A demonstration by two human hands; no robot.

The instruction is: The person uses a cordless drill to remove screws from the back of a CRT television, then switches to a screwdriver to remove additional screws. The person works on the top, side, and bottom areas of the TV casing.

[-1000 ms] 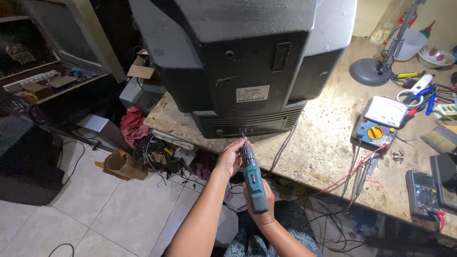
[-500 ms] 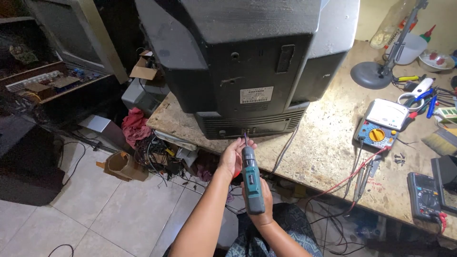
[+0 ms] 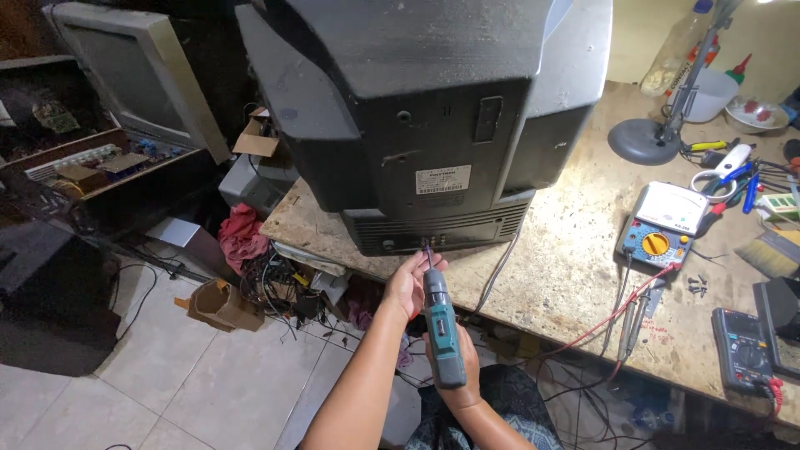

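Teal and grey, the cordless driver (image 3: 442, 333) sits upright in the right hand (image 3: 454, 371), which is closed around its grip. Since a second ago the tool has barely shifted: its bit (image 3: 428, 254) stays pointed up at the lower back edge of the TV (image 3: 425, 125), at the vented panel (image 3: 437, 229) near the small sockets. The left hand (image 3: 407, 283) remains curled beside the driver's nose, fingertips pinching or steadying the bit; whether it holds a screw is too small to tell. With so little movement, the work at that spot on the rear cover looks ongoing rather than finished.

The TV rests face down toward the far side on the speckled tabletop (image 3: 575, 275). To the right lie a blue-and-yellow meter (image 3: 658, 229), a dark meter (image 3: 742, 350) and a few loose screws (image 3: 696, 286).

As for containers, a white tub (image 3: 708, 92) stands by the lamp base (image 3: 642, 142), contents hidden; a shallow bowl (image 3: 754, 112) holds small red bits. On the floor, an open cardboard box (image 3: 218, 304) looks empty.
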